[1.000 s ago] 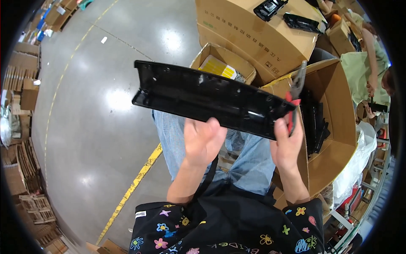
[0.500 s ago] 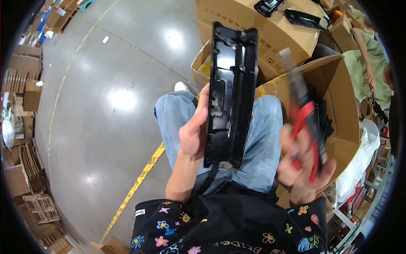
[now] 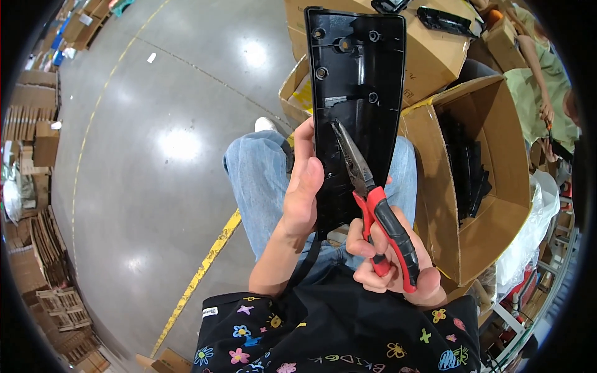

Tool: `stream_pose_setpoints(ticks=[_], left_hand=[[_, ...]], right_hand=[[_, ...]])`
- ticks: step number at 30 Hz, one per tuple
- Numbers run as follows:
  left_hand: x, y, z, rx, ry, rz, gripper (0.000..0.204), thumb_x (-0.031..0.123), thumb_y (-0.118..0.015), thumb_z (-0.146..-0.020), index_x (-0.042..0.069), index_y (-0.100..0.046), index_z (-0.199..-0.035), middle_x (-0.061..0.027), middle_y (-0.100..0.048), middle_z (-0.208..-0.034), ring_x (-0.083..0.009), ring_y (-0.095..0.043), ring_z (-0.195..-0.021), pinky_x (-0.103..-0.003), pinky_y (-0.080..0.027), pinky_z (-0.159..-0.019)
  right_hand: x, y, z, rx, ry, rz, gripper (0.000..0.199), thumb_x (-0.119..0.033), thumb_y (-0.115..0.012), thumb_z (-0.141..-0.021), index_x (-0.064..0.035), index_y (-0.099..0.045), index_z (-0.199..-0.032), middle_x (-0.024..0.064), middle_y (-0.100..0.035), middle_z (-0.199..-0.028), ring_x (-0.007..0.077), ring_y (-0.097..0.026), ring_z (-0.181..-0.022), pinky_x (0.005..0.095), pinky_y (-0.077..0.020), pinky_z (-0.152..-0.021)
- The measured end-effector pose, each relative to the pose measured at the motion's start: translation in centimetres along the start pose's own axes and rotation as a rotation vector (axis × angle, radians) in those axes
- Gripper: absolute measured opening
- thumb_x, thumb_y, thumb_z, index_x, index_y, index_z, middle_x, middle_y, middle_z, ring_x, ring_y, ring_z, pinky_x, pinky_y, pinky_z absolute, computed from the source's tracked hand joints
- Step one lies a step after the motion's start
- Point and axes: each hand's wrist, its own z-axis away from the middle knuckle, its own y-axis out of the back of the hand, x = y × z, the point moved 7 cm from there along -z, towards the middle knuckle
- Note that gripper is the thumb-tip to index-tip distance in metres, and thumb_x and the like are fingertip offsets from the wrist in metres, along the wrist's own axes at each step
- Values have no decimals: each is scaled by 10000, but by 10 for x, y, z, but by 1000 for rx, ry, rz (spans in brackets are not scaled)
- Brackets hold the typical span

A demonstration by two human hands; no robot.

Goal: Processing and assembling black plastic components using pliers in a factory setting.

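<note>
A long black molded plastic part (image 3: 357,68) stands tilted up over my lap, its ribbed inner side with several screw bosses facing me. My left hand (image 3: 301,186) grips it by the left edge, thumb in front and fingers behind. In my right hand (image 3: 392,261) are needle-nose pliers (image 3: 376,202) with red and black handles. Their tips lie over the inner face of the part, near a rib on its left half; whether they touch it I cannot tell. The jaws look slightly apart. The part's lower end is partly behind the pliers.
Right of my knees stands an open cardboard box (image 3: 435,186) holding several black plastic pieces (image 3: 463,168). Another carton (image 3: 429,56) at the back carries more black parts (image 3: 444,23). A co-worker's arm (image 3: 540,81) shows at far right. Yellow tape (image 3: 196,283) marks the grey floor.
My right hand has brought the pliers left and inward over the black part. The part has turned its inner face more toward me and risen slightly.
</note>
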Motion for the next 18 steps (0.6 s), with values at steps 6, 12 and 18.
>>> stream_pose_setpoints(ticks=[6, 12, 18], left_hand=[[13, 0, 4, 1, -87, -183, 668, 394, -529, -923, 101, -140, -1381, -250, -463, -1262, -351, -616, -1011, -468, -543, -821], [13, 2, 5, 81, -127, -473, 687, 532, -433, -918, 65, -200, -1365, -270, -516, -1172, -375, -648, -876, -451, -580, -715], [7, -4, 16, 282, -121, -319, 681, 554, -333, -943, 19, -270, -1361, -214, -575, -1022, -288, -634, -742, -375, -546, -633]], right_hand=[[-3, -3, 5, 20, -47, 40, 558, -515, -568, -872, -40, -330, -1042, 112, -338, -888, 50, -224, -510, 200, -249, -437], [8, -3, 6, 88, -81, -1, 359, -368, -488, -935, -65, -322, -1030, 91, -341, -880, 48, -235, -500, 210, -239, -433], [32, 4, -1, 103, -80, 25, 284, -304, -452, -931, -71, -321, -1027, 61, -348, -860, 46, -235, -470, 210, -234, -426]])
